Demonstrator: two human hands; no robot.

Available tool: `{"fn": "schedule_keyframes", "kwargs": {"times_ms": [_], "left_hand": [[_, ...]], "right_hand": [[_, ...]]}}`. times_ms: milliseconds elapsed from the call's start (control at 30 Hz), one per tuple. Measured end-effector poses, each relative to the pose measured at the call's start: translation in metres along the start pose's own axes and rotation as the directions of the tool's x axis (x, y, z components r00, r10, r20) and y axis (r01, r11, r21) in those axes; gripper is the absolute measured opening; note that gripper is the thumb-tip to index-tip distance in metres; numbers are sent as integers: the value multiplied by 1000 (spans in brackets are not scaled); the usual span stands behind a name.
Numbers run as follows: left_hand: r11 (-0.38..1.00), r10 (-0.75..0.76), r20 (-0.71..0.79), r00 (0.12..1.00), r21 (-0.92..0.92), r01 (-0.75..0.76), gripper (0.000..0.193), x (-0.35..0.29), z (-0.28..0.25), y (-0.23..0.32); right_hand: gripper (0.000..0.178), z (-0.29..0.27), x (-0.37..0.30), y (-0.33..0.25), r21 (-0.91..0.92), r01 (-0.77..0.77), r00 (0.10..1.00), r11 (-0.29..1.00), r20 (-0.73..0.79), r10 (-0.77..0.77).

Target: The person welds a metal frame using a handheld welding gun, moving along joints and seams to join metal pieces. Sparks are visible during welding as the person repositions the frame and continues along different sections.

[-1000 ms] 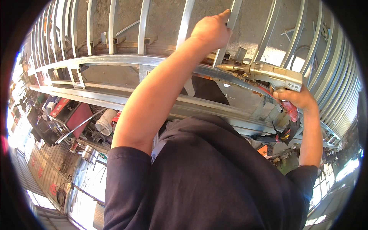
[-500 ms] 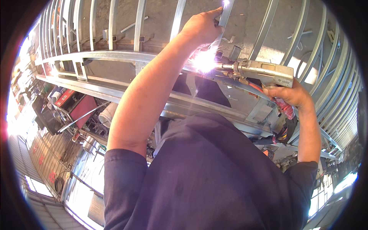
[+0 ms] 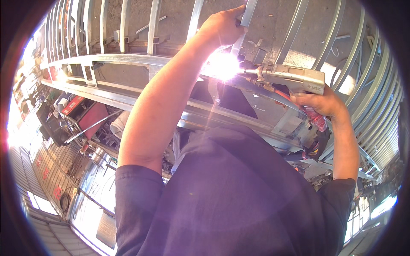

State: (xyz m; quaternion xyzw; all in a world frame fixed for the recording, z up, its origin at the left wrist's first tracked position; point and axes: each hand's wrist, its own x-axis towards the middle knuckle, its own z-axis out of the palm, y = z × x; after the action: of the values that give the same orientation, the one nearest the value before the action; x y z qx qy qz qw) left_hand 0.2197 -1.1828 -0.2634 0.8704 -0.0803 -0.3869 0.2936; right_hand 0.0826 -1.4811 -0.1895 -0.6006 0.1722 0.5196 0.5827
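Note:
My right hand [image 3: 318, 102] is closed round the handle of a welding gun [image 3: 294, 77], a pale boxy body with a metal nozzle pointing left. A blinding white welding glare [image 3: 223, 65] burns at the nozzle's end and hides the joint there. Above the glare, my left hand [image 3: 222, 27] grips an upright metal bar [image 3: 248, 13], index finger stretched along it and thumb at its side. That bar runs down toward a long metal rail [image 3: 115, 59], which my left forearm partly covers. Red-wrapped cable [image 3: 317, 119] hangs below my right hand.
More upright bars [image 3: 155, 25] stand in a row to both sides. A lower rail [image 3: 102, 97] runs below the first. At the left sits a red machine [image 3: 74, 106] amid clutter. Metal offcuts [image 3: 147, 25] lie on the floor beyond the bars.
The glare has grown larger and shifted slightly left and up. The welding gun and my right hand have moved slightly left. My left hand still holds the bar.

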Motion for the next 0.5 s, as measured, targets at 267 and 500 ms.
{"fn": "schedule_keyframes", "kwargs": {"times_ms": [267,500], "left_hand": [[1000,-19,10,1000,-2,19,77,-4,-3,6],[987,156,-6,988,45,-156,77,-1,-4,-8]], "right_hand": [[61,-6,1,9,2,51,998,999,22,-52],[62,-6,-2,9,-35,38,999,999,2,-38]]}}
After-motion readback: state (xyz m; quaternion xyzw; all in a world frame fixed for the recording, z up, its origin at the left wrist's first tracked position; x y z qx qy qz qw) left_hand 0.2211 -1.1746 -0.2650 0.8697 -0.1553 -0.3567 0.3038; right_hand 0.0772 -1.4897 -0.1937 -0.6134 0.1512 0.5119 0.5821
